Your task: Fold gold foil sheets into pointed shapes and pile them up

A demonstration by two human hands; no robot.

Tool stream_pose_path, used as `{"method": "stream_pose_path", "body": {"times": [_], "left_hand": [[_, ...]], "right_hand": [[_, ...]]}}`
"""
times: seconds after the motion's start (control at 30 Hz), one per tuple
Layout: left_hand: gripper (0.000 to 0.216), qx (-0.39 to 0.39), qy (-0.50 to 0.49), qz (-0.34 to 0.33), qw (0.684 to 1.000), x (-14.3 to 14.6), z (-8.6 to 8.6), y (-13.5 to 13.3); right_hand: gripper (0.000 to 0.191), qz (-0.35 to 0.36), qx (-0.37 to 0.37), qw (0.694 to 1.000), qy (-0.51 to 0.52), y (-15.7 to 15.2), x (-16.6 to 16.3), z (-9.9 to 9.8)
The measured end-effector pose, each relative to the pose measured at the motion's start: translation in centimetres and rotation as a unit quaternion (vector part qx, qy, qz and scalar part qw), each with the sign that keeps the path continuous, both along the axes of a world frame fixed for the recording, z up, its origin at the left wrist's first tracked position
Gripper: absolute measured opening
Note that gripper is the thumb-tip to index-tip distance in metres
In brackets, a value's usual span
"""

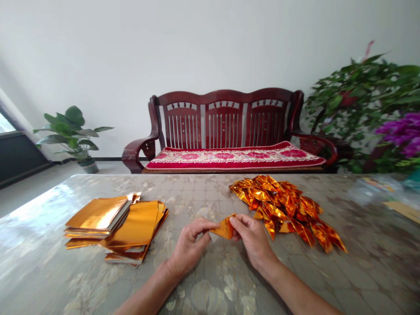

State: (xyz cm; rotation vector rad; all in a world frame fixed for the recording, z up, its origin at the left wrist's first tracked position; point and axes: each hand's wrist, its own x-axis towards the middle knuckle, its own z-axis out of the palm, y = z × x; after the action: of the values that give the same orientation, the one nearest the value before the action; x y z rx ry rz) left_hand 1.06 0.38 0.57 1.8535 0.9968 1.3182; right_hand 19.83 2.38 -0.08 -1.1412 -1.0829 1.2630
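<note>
A partly folded piece of gold foil paper (225, 228) is held between my two hands, above the middle of the table. Its left corner is pinched between the thumb and fingers of my left hand (193, 238). The thumb of my right hand (250, 234) presses on its right side, with the fingers behind it. Two stacks of flat gold foil sheets (98, 213) lie to the left, partly overlapping. On the right, close to my right hand, is a heap of folded gold foil pieces (288, 205) with pointed ends.
The table (210, 280) has a patterned, shiny cover. Clear plastic packaging (374, 189) and a tan flat piece (403, 211) lie at its right end. Behind stands a dark red wooden bench (223, 118) with a floral mat, with plants on both sides.
</note>
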Motion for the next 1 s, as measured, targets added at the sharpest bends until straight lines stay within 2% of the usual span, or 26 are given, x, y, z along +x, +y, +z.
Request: {"method": "stream_pose_path", "body": {"times": [0.17,0.37,0.53,0.67,0.8,0.93,1.0], "left_hand": [[0.015,0.012,0.003,-0.009,1.0,-0.4,-0.1,0.3],[0.015,0.026,0.023,-0.005,0.999,-0.5,0.0,0.2],[0.015,0.041,0.037,0.022,0.998,-0.3,0.4,-0.1],[0.012,0.029,0.016,0.079,0.996,-0.1,-0.3,-0.1],[0.008,-0.049,-0.066,0.14,0.987,0.2,-1.3,0.2],[0.029,-0.141,-0.226,0.134,0.954,0.9,-1.2,0.4],[0.035,-0.171,-0.265,0.133,0.94,1.1,-0.8,0.4]], "right_hand": [[0.038,0.011,-0.004,1.0,0.002,-0.2,0.0,0.1],[0.039,0.004,0.014,1.0,0.004,-0.2,-0.1,0.3],[0.039,-0.013,0.043,0.999,0.005,-0.2,-0.1,0.4],[0.037,-0.022,0.062,0.998,0.002,-0.3,-0.2,0.5],[0.035,-0.026,0.066,0.997,0.003,-0.6,-0.4,0.6],[0.032,-0.02,0.067,0.998,0.002,-0.7,-0.5,0.5],[0.03,-0.018,0.069,0.997,0.003,-0.7,-0.5,0.4]]}}
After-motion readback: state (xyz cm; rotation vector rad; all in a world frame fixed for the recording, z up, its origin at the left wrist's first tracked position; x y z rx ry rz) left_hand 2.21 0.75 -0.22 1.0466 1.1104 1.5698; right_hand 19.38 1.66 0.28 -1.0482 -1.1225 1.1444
